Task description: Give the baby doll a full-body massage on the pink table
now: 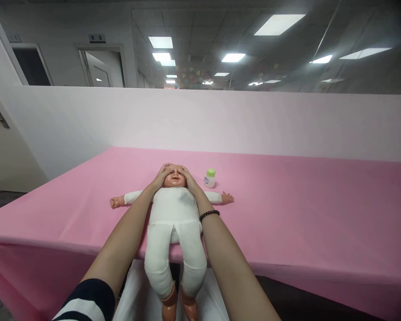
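Observation:
A baby doll (172,205) with a white cloth body lies on its back, its arms stretched out sideways. Its legs hang over the near edge of the pink-covered table (287,209). My left hand (162,174) cups one side of the doll's head, and my right hand (188,177) cups the other. The fingers of both curve over the brow and partly cover the eyes; the mouth shows between them. A small white jar with a green lid (210,178) stands upright to the right of the head, apart from my right hand.
Behind the table runs a low white wall (220,120) with dark glass (200,44) above it, reflecting ceiling lights. At the left is a door with a metal handle (0,117). The table's near edge lies across my forearms.

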The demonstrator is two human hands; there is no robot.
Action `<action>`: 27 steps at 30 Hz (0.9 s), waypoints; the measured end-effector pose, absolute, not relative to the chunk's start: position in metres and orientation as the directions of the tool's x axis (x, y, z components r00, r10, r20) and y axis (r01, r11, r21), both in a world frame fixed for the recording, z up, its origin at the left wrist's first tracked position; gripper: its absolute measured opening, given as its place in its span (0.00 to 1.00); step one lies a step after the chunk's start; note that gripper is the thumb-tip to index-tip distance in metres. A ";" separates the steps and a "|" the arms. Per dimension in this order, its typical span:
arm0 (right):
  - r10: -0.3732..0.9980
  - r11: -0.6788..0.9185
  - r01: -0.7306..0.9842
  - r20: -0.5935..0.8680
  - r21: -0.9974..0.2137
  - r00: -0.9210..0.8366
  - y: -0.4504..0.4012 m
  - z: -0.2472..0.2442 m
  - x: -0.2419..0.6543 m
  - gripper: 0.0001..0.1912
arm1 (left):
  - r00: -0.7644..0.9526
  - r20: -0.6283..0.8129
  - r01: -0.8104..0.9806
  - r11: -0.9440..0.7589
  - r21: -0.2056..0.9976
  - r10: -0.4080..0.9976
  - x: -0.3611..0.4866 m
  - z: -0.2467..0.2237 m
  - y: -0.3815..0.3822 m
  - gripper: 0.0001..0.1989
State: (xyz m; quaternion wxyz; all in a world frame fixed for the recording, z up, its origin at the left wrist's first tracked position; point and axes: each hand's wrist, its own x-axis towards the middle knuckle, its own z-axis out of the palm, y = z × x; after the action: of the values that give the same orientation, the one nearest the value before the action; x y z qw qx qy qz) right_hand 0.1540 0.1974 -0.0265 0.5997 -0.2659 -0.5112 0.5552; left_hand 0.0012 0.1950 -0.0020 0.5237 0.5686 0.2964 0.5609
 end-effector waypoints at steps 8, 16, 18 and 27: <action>0.958 0.199 -0.357 0.258 -0.913 -0.125 0.197 -0.026 0.156 0.30 | 0.209 0.282 -0.222 -0.235 0.946 0.936 -0.001 0.000 0.190 0.29; 0.951 0.225 -0.352 0.283 -0.909 -0.122 0.197 -0.027 0.155 0.26 | 0.160 0.288 -0.221 -0.250 0.943 0.944 0.004 0.003 0.193 0.26; 0.940 0.255 -0.371 0.319 -0.893 -0.123 0.199 -0.027 0.154 0.23 | 0.145 0.285 -0.229 -0.248 0.941 0.948 0.005 0.003 0.194 0.23; 0.948 0.250 -0.415 0.308 -0.875 -0.076 0.204 -0.028 0.152 0.21 | 0.180 0.302 -0.271 -0.248 0.930 0.936 0.004 0.000 0.196 0.22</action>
State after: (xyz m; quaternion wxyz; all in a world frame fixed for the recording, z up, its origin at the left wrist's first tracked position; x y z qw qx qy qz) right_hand 0.1518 0.2039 -0.0282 0.6222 -0.2735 -0.4880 0.5477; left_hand 0.0041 0.1963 -0.0005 0.5341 0.5518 0.3012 0.5652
